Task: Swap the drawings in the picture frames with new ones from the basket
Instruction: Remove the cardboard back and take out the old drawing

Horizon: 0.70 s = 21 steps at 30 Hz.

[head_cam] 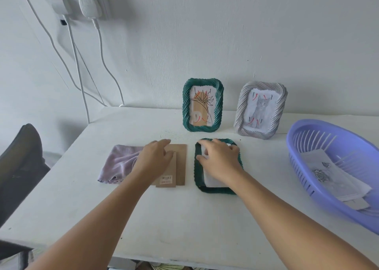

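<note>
Head view: right grip (220,159) presses white sheet (213,180) inside flat green frame (198,167), fingers relaxed.

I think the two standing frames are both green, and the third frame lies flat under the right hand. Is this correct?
Not quite. In the head view only one standing frame is green; the other standing frame is grey-white. The third frame does lie flat under the right hand.

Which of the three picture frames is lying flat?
The green frame under the right hand; the other green frame and grey frame stand upright.
</note>
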Each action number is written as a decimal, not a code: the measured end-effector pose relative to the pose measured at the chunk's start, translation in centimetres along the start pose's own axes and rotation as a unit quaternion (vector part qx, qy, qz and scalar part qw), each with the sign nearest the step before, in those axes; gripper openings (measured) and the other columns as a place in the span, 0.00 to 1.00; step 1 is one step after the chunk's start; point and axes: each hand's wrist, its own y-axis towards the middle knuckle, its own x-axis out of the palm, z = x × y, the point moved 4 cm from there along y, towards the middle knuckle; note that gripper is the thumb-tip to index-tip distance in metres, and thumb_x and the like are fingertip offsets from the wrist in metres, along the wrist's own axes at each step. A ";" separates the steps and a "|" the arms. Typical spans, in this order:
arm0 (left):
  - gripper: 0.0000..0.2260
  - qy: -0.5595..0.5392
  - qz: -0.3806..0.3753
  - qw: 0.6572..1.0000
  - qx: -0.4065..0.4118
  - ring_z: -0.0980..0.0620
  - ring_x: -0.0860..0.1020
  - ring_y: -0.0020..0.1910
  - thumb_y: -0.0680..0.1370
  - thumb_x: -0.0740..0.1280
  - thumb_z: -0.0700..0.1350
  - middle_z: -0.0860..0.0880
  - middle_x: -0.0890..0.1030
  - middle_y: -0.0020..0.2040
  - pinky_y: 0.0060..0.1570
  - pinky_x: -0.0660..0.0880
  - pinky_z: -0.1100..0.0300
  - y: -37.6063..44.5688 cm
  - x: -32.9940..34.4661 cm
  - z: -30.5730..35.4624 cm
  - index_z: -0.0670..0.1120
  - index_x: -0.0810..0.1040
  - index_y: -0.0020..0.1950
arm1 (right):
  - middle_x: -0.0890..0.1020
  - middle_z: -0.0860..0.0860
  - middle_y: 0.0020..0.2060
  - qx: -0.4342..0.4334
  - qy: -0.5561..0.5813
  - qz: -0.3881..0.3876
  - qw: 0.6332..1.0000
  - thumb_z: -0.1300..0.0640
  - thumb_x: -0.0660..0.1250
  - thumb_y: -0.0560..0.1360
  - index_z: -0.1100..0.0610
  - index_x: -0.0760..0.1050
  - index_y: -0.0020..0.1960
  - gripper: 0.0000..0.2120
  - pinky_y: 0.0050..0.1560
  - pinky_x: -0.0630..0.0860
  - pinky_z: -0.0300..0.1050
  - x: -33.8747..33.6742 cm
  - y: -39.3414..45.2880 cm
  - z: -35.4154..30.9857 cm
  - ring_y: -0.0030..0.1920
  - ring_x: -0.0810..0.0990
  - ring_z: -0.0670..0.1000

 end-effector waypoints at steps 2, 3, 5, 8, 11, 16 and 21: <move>0.20 -0.007 -0.027 1.000 0.013 0.46 0.79 0.56 0.81 0.64 0.50 0.48 0.84 0.53 0.53 0.73 0.57 0.4 1.1 2.1 0.52 0.74 0.74 | 0.78 0.45 0.55 0.043 0.004 0.015 0.999 0.44 0.64 0.80 0.41 0.70 0.72 0.21 0.61 0.61 0.54 -1.0 -0.4 2.3 0.58 0.77 0.52; 0.20 -0.006 -0.037 0.999 0.021 0.46 0.79 0.58 0.82 0.64 0.50 0.48 0.84 0.56 0.53 0.73 0.57 0.6 1.7 3.1 0.52 0.74 0.74 | 0.78 0.45 0.54 0.060 0.000 0.022 0.998 0.44 0.64 0.80 0.42 0.70 0.73 0.21 0.61 0.61 0.53 -1.4 -0.6 3.4 0.58 0.77 0.51; 0.21 0.000 -0.058 0.998 0.029 0.45 0.78 0.61 0.82 0.63 0.51 0.47 0.83 0.61 0.56 0.74 0.55 0.8 2.9 4.7 0.52 0.73 0.75 | 0.78 0.46 0.55 0.091 -0.016 0.031 0.995 0.42 0.64 0.79 0.42 0.70 0.73 0.22 0.61 0.62 0.53 -2.1 -1.2 5.3 0.58 0.78 0.52; 0.23 0.008 -0.095 0.995 0.021 0.45 0.78 0.62 0.82 0.64 0.51 0.47 0.81 0.64 0.61 0.76 0.52 1.2 4.5 5.9 0.51 0.70 0.77 | 0.78 0.47 0.54 0.120 -0.035 0.021 0.992 0.40 0.64 0.78 0.43 0.70 0.71 0.23 0.59 0.63 0.53 -2.4 -2.1 7.0 0.57 0.78 0.53; 0.23 0.007 -0.111 0.994 0.007 0.45 0.80 0.59 0.82 0.65 0.48 0.46 0.83 0.61 0.59 0.77 0.51 1.4 5.5 5.8 0.50 0.70 0.77 | 0.77 0.46 0.52 0.124 -0.029 0.015 0.992 0.39 0.66 0.76 0.45 0.72 0.67 0.22 0.58 0.63 0.53 -2.3 -2.7 7.6 0.55 0.79 0.52; 0.22 -0.040 -0.110 0.993 -0.015 0.50 0.79 0.44 0.81 0.68 0.46 0.51 0.83 0.44 0.40 0.72 0.60 1.3 5.8 5.2 0.50 0.72 0.76 | 0.79 0.45 0.49 0.113 -0.007 0.028 0.993 0.40 0.68 0.74 0.47 0.73 0.65 0.22 0.55 0.61 0.51 -2.1 -2.9 7.5 0.53 0.79 0.51; 0.18 -0.047 -0.100 0.994 -0.008 0.57 0.79 0.36 0.80 0.68 0.46 0.54 0.82 0.35 0.31 0.69 0.64 1.0 5.7 5.4 0.51 0.77 0.71 | 0.79 0.41 0.47 0.132 0.069 0.028 0.988 0.44 0.71 0.74 0.43 0.72 0.68 0.24 0.52 0.58 0.50 -1.9 -2.8 8.1 0.50 0.78 0.49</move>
